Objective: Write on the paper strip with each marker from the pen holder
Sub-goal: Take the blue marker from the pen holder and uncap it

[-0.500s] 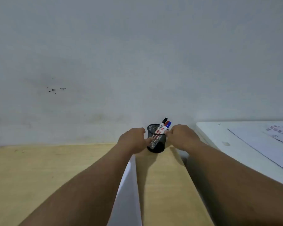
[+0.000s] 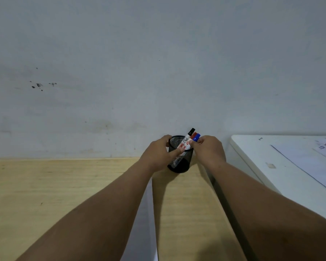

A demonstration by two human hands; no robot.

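Observation:
A black mesh pen holder [image 2: 181, 162] stands at the far edge of the wooden table, against the wall. Three markers lean in it, capped black [image 2: 191, 131], red [image 2: 194, 135] and blue [image 2: 197, 137]. My left hand [image 2: 157, 155] wraps the holder's left side, index finger across its front. My right hand [image 2: 208, 149] pinches the blue marker just below its cap. A white paper strip [image 2: 144, 219] runs from between my forearms to the near edge, partly hidden by my left arm.
The wooden table [image 2: 45, 194] spreads wide to the left. A white desk [image 2: 271, 166] with printed sheets [image 2: 312, 162] adjoins on the right, slightly higher. A grey wall rises directly behind the holder.
My left hand has closed further round the holder. My right hand's fingers have shifted up onto the blue marker near its cap.

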